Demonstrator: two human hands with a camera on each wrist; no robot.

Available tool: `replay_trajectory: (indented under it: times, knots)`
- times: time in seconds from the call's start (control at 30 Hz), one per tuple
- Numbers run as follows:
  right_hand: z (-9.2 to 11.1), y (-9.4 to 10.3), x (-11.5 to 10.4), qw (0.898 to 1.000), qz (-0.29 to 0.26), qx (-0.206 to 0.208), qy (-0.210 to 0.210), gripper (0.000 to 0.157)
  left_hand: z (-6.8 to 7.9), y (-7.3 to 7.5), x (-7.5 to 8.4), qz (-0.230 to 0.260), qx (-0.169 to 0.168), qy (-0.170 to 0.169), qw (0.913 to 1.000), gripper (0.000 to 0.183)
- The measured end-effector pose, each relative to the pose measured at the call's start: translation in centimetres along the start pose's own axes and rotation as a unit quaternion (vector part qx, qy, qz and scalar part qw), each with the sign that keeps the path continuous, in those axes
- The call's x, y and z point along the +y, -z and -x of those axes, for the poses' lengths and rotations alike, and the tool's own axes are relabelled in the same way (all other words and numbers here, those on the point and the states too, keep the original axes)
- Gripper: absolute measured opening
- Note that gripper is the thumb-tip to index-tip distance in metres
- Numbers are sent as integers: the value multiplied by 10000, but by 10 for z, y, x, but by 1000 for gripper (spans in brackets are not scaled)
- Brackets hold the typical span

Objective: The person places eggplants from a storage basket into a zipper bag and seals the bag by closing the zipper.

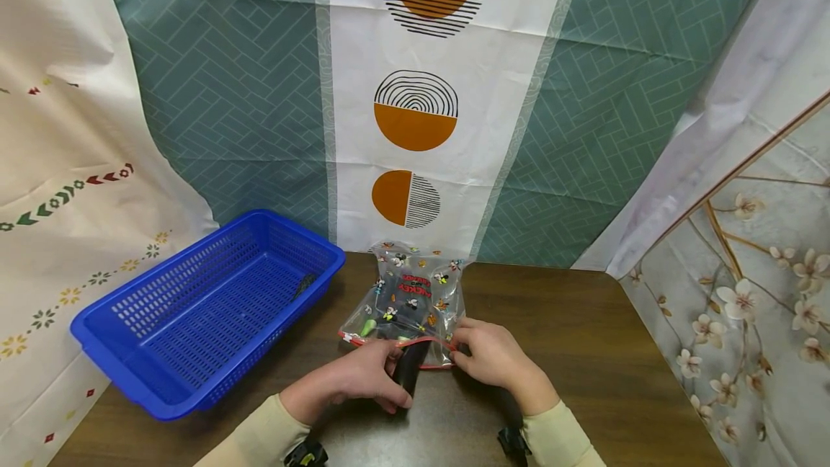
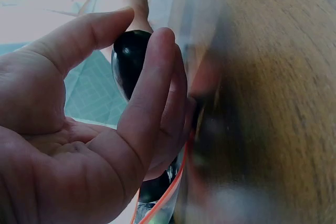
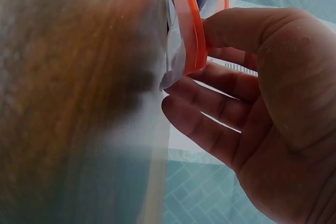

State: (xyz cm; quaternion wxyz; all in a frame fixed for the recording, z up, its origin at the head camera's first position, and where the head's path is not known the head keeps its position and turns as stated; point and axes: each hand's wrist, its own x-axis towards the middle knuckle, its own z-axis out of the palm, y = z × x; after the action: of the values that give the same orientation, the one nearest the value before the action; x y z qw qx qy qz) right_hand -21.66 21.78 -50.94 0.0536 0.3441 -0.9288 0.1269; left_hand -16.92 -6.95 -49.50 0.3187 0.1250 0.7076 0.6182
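My left hand (image 1: 364,375) grips a long, glossy, near-black object (image 1: 408,372) with a rounded end, like an eggplant. Its far end lies at the mouth of a clear zip bag (image 1: 421,290) printed with cartoon mice. In the left wrist view, thumb and fingers curl round the black object (image 2: 128,59). My right hand (image 1: 493,355) pinches the right end of the bag's red-orange zip edge (image 3: 194,40), and the mouth gapes. Through the plastic a small green thing (image 1: 368,327) shows near the opening; other contents are unclear.
A blue perforated basket (image 1: 175,413) stands to the left, with a small dark thing (image 1: 305,284) at its right inner side. The brown wooden table (image 1: 551,308) reaches to patterned curtains (image 1: 259,92) at the back and a flowered panel (image 1: 746,323) on the right.
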Motion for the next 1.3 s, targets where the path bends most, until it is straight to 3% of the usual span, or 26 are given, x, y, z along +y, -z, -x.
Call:
replay_trajectory:
  times: [0.4, 0.53, 0.7, 1.3]
  knots:
    - [-1, 0, -2, 9999, -8, 69, -73, 18, -2, -2, -3, -278, 165, 148, 9994, 29]
    - [-1, 0, -1, 9999, 11, 96, -75, 19, -3, -2, -4, -146, 227, 201, 9994, 23]
    - [-1, 0, -1, 9999, 59, 131, -34, 18, -4, -3, -5, 79, 294, 256, 9992, 23]
    - [-2, -2, 2, 9999, -9, 90, -90, 19, -9, -3, -4, -31, 103, 506, 9987, 38]
